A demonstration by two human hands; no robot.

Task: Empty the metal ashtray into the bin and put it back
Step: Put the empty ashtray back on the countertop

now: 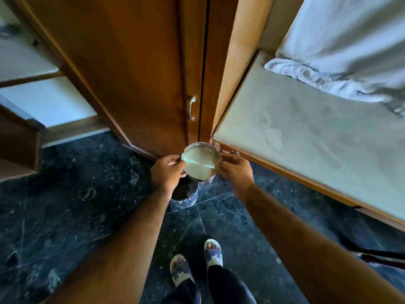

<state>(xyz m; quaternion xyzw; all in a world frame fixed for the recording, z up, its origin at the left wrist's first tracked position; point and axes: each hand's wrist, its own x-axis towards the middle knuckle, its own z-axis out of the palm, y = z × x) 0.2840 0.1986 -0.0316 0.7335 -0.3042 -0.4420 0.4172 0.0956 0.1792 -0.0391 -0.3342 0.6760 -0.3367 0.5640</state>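
I hold a round metal ashtray (200, 161) in front of me with both hands, and its shiny inside looks bare. My left hand (167, 172) pinches its left rim and my right hand (236, 168) grips its right rim. Just below the ashtray a small bin (185, 193) with a dark liner stands on the floor, its dark contents partly hidden by my left hand and the ashtray.
A brown wooden cupboard (140, 69) with a metal handle (191, 108) rises straight ahead. On the right is a bed (317, 137) with a bare mattress and a crumpled white sheet (341, 47). Dark marble floor (72, 194) spreads below, with my feet in slippers (196, 263).
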